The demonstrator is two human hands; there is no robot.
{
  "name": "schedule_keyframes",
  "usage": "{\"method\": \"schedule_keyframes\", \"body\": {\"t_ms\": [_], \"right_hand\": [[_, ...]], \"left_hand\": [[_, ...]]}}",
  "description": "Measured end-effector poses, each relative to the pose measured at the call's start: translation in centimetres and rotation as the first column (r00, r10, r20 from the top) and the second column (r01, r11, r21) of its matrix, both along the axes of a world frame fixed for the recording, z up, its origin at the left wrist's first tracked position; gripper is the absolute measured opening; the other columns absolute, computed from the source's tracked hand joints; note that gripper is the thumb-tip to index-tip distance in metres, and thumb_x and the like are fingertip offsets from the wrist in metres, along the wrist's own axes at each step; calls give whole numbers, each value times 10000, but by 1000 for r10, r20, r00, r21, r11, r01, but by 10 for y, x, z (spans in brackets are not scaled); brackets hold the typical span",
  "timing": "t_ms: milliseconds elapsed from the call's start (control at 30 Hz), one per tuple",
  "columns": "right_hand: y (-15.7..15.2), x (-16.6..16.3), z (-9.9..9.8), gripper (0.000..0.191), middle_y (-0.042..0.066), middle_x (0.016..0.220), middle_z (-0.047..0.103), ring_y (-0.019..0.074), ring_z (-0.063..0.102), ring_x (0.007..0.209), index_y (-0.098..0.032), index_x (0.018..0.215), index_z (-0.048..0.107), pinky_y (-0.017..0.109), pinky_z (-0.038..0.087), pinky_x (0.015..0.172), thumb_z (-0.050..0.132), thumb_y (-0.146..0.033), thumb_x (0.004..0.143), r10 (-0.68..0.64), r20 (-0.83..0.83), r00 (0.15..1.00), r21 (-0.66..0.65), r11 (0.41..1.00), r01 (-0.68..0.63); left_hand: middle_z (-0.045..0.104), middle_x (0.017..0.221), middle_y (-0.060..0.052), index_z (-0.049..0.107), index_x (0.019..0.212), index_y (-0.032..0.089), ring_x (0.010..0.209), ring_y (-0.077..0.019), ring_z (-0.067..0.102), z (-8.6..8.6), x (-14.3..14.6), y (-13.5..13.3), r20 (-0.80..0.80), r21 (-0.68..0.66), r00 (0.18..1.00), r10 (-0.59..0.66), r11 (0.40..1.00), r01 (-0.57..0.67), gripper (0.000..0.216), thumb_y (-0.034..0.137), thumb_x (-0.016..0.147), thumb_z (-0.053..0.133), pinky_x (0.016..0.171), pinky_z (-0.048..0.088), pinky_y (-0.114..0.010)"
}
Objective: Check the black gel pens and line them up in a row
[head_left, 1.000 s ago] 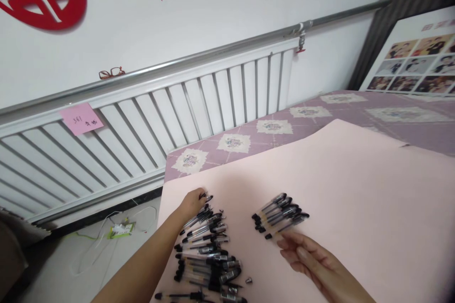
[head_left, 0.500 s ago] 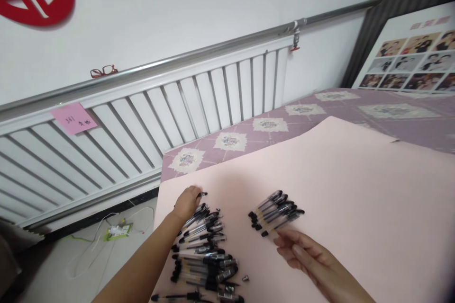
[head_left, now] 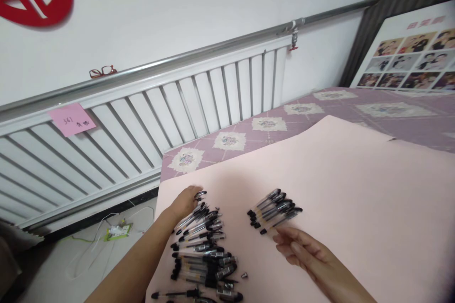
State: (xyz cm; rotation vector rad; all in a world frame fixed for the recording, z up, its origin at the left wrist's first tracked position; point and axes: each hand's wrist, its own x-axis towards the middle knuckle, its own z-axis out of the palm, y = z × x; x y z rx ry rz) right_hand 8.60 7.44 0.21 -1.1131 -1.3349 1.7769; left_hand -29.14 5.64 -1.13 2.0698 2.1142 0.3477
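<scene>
My left hand (head_left: pixel 185 202) reaches over the far end of a long row of black gel pens (head_left: pixel 204 248). Its fingers are closed around a pen (head_left: pixel 200 194), of which only a dark, shiny end shows past the fingertips. To the right, a smaller group of pens (head_left: pixel 273 210) lies side by side, slanted, dark caps toward the upper right. Just below this group is my right hand (head_left: pixel 302 248), its fingers loosely bent and the thumb apart from them. I see nothing held in it.
A small metal tip (head_left: pixel 244 275) lies beside the row. Pink sheeting (head_left: pixel 341 189) covers the table over a purple patterned cloth (head_left: pixel 199 158). Behind stands a white radiator (head_left: pixel 185 109) with a pink note (head_left: pixel 72 120). A power strip (head_left: pixel 119 232) lies on the floor at left.
My left hand has shifted very slightly, and more of the dark pen end shows at its fingertips. The right hand and both pen groups look almost the same; the view has moved a little.
</scene>
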Motion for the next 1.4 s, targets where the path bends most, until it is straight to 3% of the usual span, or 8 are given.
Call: {"method": "schedule_keyframes", "body": {"t_ms": [167, 333, 500, 633, 767, 1000, 1233, 1400], "right_hand": [[5, 8, -4, 453, 103, 984, 691, 246, 626, 888, -227, 978, 654, 364, 470, 772, 648, -555, 666, -6, -61, 998, -43, 999, 4], [18, 23, -9, 352, 30, 837, 701, 143, 631, 781, -222, 943, 654, 215, 504, 683, 712, -438, 671, -281, -261, 924, -180, 954, 240], [30, 33, -12, 252, -39, 672, 664, 68, 596, 600, -221, 812, 654, 134, 515, 574, 768, -350, 629, -513, -399, 760, -316, 855, 412], [31, 31, -15, 244, -42, 653, 656, 62, 588, 581, -211, 796, 644, 118, 514, 537, 771, -333, 627, -528, -417, 739, -317, 847, 427], [29, 30, -14, 222, -41, 659, 651, 65, 577, 569, -210, 783, 629, 121, 507, 509, 750, -343, 653, -525, -406, 748, -310, 849, 427], [30, 36, -7, 212, -33, 683, 628, 85, 565, 583, -221, 785, 616, 166, 502, 520, 715, -376, 680, -522, -384, 761, -267, 852, 450], [32, 40, -12, 324, -12, 815, 608, 99, 545, 672, -233, 933, 611, 167, 438, 500, 703, -403, 673, -553, -206, 807, -152, 833, 532], [21, 25, -9, 321, -35, 628, 548, 68, 432, 474, -187, 872, 589, 176, 263, 382, 656, -448, 698, -303, -257, 918, -116, 952, 282]], "left_hand": [[551, 1180, -79, 497, 1220, 183, 1070, -206, 513, 7, 3, -2, -9, -5, 1000, 27, 1000, -27, 600, 33, 640, 521, 963, 373, -322], [553, 1158, -87, 518, 1172, 171, 1095, -222, 476, 23, 33, 2, -8, 78, 997, 81, 994, -80, 459, 76, 724, 488, 981, 343, -376], [602, 990, -53, 584, 1033, 188, 938, -192, 529, 32, 120, 12, 21, 87, 1000, -5, 996, 3, 251, 196, 805, 478, 887, 403, -325], [603, 936, -32, 607, 946, 231, 910, -200, 524, 27, 200, 18, 25, 44, 994, -104, 994, 103, 191, 212, 811, 473, 812, 429, -306], [592, 989, -81, 597, 957, 211, 936, -251, 512, 17, 246, 24, 27, 6, 994, -108, 994, 108, 211, 174, 809, 451, 809, 421, -372], [580, 1008, -157, 616, 919, 169, 970, -320, 506, 4, 264, 30, 145, -9, 988, -47, 999, 49, 240, 106, 779, 431, 858, 358, -479], [610, 814, -54, 607, 863, 197, 808, -217, 558, 6, 265, 14, 441, -16, 894, 79, 997, -80, 194, 137, 716, 496, 759, 434, -355], [531, 603, 28, 557, 870, 182, 486, -106, 509, 0, 275, -12, 654, -141, 728, 206, 979, -150, 149, 210, 757, 463, 470, 402, -219]]}}
